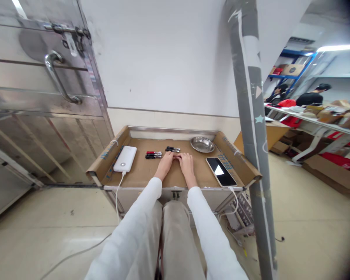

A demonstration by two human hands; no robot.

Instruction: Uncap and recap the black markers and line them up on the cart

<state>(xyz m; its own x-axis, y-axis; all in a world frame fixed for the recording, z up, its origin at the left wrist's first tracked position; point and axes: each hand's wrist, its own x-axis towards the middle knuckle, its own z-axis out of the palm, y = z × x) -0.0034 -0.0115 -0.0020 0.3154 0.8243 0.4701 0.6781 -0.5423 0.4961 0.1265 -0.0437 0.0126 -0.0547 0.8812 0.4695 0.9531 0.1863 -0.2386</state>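
Observation:
My left hand (165, 162) and my right hand (187, 163) come together over the cardboard-lined tray top (142, 177), fingertips bent inward and nearly meeting. Whatever their fingers pinch is too small and too covered to make out. Left of my hands lies a group of short red and black pen-like sticks (153, 154) with silvery ends. Just beyond my fingers is a second group of black pen-like sticks (173, 149), also with silvery parts. A round, shallow metal dish (202, 144) stands behind my right hand.
A white power bank (125, 158) with a cable lies at the left; a phone (221, 172) with a cable lies at the right. Raised cardboard sides (112, 153) edge the top. A grey wrapped pole (255, 116) stands close on the right. Other people sit farther off.

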